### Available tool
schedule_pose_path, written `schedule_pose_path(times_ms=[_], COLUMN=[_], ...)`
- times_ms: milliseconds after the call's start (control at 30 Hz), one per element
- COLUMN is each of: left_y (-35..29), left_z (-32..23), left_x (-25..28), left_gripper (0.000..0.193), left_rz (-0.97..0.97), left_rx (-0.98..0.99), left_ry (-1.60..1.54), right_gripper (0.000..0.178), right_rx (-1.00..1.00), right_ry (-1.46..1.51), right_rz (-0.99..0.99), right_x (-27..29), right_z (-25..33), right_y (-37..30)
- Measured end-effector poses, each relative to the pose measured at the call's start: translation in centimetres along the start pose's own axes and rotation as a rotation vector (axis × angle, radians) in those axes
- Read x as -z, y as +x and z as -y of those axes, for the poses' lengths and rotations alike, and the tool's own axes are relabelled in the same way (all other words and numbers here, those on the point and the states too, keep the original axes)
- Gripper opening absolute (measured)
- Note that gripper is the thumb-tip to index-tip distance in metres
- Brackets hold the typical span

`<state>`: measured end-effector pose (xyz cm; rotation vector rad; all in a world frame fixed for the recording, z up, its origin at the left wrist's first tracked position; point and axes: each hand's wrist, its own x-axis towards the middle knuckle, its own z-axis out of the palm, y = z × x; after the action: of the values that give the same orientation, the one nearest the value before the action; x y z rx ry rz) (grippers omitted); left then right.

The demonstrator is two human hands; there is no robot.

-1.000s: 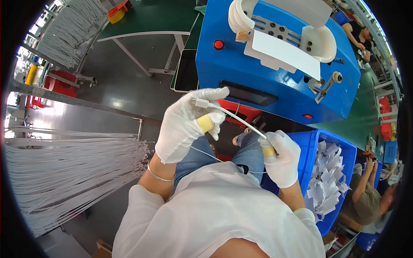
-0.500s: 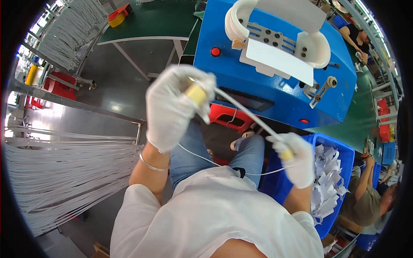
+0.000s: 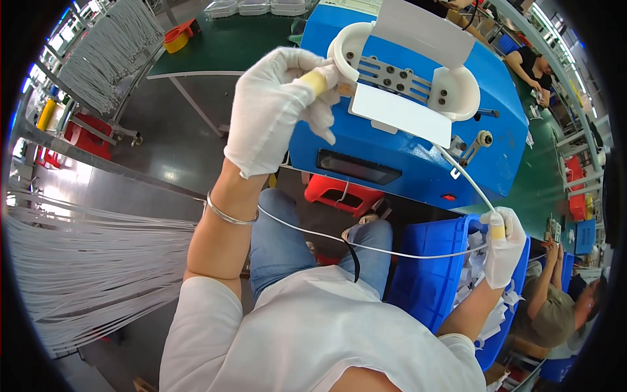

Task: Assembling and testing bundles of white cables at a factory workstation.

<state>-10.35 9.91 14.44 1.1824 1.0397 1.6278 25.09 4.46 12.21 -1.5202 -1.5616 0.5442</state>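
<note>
My left hand, in a white glove with yellow finger covers, is raised to the left white curved guide of the blue machine. Its thumb and forefinger pinch together, seemingly on the white cable; the pinched part is hidden. My right hand, gloved likewise, grips the white cable over the blue bin. From there the cable slants up to the right end of the white plate and disappears behind it. A slack length of cable sags across my lap between both hands.
White scraps fill the blue bin at my right. Many pale cables hang on a rack at left. A green table holds clear trays and a tape roll. A red stool stands under the machine. Other people work at right.
My left hand has moved up and right to the machine's left guide. My right hand has moved right. The cable stretched between them now passes behind the white plate.
</note>
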Motion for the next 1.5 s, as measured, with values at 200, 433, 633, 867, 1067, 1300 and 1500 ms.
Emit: schedule_pose_path(times_ms=[200, 433, 633, 867, 1067, 1300, 1500], left_y=[0.1, -0.8, -7.7, -14.4, -17.6, -18.2, -20.3], left_z=[-0.7, 0.4, 10.7, 30.5, 33.3, 31.4, 28.7], left_x=[-0.6, -0.9, 1.5, 3.2, 4.8, 5.2, 5.1], left_gripper=[0.017, 0.013, 0.013, 0.042, 0.036, 0.032, 0.025], left_rz=[-0.036, -0.038, 0.018, 0.727, 1.061, 0.797, 0.724], left_rx=[0.026, -0.098, -0.307, 0.155, 0.564, 0.545, 0.631], left_ry=[0.166, 0.233, 0.248, 1.117, 1.049, 0.973, 0.877], right_gripper=[0.023, 0.023, 0.025, 0.027, 0.025, 0.026, 0.024], right_rx=[0.007, 0.057, 0.091, 0.130, 0.042, 0.019, 0.006], right_ry=[-0.032, -0.105, -0.119, -0.058, -0.166, -0.097, 0.065], right_rz=[0.021, 0.034, -0.030, 0.045, 0.060, 0.036, 0.001], right_x=[0.8, 5.8, 7.1, 5.7, 4.3, 4.6, 6.9], right_z=[-0.1, -0.1, 3.2, 1.0, -0.5, -0.6, 0.1], right_y=[1.0, 2.9, 7.6, 12.4, 14.5, 14.0, 11.5])
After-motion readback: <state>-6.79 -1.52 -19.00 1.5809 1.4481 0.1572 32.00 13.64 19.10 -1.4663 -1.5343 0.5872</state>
